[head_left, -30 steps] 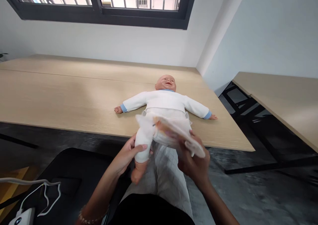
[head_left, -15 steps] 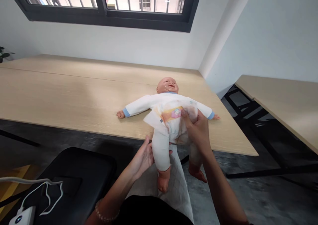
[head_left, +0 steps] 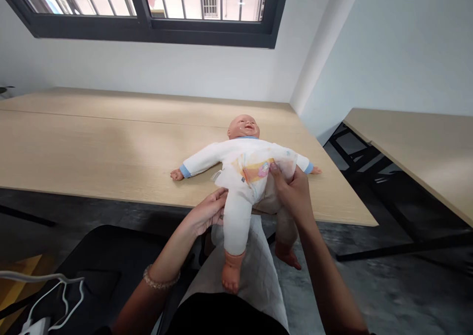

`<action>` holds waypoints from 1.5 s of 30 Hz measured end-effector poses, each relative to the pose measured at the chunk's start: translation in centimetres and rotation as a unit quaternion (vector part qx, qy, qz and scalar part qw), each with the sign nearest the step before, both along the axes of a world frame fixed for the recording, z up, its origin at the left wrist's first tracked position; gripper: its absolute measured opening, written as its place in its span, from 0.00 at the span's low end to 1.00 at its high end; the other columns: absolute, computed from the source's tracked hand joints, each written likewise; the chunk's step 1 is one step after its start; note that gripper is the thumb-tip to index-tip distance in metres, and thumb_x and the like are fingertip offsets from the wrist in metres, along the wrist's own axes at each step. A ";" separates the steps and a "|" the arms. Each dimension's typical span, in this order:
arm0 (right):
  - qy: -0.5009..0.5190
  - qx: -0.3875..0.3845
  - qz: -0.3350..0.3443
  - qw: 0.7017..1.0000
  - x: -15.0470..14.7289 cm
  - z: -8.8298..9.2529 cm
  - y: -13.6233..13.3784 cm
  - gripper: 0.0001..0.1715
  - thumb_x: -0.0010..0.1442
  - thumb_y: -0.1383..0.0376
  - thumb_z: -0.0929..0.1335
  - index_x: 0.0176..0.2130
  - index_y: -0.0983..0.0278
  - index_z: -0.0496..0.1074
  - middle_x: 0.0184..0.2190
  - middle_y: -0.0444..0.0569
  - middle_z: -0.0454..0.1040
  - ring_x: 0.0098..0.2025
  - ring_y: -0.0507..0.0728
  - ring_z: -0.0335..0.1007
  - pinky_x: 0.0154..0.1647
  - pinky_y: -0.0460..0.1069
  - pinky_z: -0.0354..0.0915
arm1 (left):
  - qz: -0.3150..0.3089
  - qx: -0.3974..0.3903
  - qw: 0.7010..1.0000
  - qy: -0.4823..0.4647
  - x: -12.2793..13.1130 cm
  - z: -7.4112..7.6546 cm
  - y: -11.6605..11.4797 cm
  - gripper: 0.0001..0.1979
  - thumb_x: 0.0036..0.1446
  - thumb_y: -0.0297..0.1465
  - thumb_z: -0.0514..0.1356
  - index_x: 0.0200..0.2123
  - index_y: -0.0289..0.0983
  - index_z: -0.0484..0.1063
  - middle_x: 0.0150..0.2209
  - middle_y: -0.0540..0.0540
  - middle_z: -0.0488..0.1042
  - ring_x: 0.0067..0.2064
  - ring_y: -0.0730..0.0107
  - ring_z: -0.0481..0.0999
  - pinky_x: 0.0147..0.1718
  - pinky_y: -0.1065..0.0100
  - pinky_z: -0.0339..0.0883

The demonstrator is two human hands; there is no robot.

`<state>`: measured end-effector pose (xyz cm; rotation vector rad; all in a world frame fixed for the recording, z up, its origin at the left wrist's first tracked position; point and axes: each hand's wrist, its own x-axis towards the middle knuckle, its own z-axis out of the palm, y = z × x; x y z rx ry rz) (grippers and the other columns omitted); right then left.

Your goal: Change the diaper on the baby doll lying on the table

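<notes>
A baby doll [head_left: 237, 226] in white clothes with blue cuffs lies on its back at the table's front edge, legs hanging over it. Across its belly and crotch is a disposable diaper [head_left: 254, 172] with an orange printed band. My right hand [head_left: 293, 192] grips the diaper's front on the right, thumb on top of the band. My left hand [head_left: 209, 212] is curled at the doll's hip, below the diaper's loose left corner. Its fingertips are partly hidden behind the doll's thigh, so what they hold, if anything, does not show.
The doll lies on a light wooden table [head_left: 92, 148] below a barred window [head_left: 207, 32]. Another table [head_left: 417, 143] stands to the right across a gap. At lower left are a black chair [head_left: 107, 256] and white cables [head_left: 62, 281].
My left hand has risen from beside the doll's leg to its hip, its fingers now curled in. The diaper's left corner lies closer to the body. My right hand keeps its grip.
</notes>
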<state>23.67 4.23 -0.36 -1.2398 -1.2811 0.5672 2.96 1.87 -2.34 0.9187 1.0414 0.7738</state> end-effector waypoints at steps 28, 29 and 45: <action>-0.011 -0.024 -0.010 1.000 0.3 -0.6 0.6 0.25 0.60 0.47 0.70 0.44 0.65 0.76 0.42 0.54 0.80 0.43 0.64 0.75 0.46 0.57 0.69 | 0.230 0.234 0.941 -0.083 0.6 -3.4 4.9 0.33 0.40 0.29 0.72 0.50 0.39 0.65 0.57 0.40 0.69 0.56 0.61 0.74 0.57 0.62 0.67; -0.011 -0.023 -0.009 1.000 0.3 -0.6 0.6 0.25 0.60 0.47 0.70 0.45 0.65 0.76 0.42 0.54 0.80 0.43 0.64 0.75 0.46 0.57 0.69 | 0.252 0.238 0.934 -0.082 0.5 -3.6 5.0 0.31 0.40 0.30 0.72 0.49 0.38 0.65 0.55 0.40 0.69 0.55 0.63 0.74 0.55 0.64 0.67; 0.141 -0.071 0.062 0.986 -2.1 0.7 5.3 0.24 0.53 0.49 0.71 0.41 0.64 0.73 0.43 0.54 0.80 0.44 0.64 0.76 0.45 0.56 0.72 | 0.182 0.406 0.888 0.112 1.2 -1.7 3.8 0.23 0.56 0.48 0.64 0.46 0.38 0.70 0.44 0.42 0.73 0.47 0.57 0.74 0.46 0.60 0.69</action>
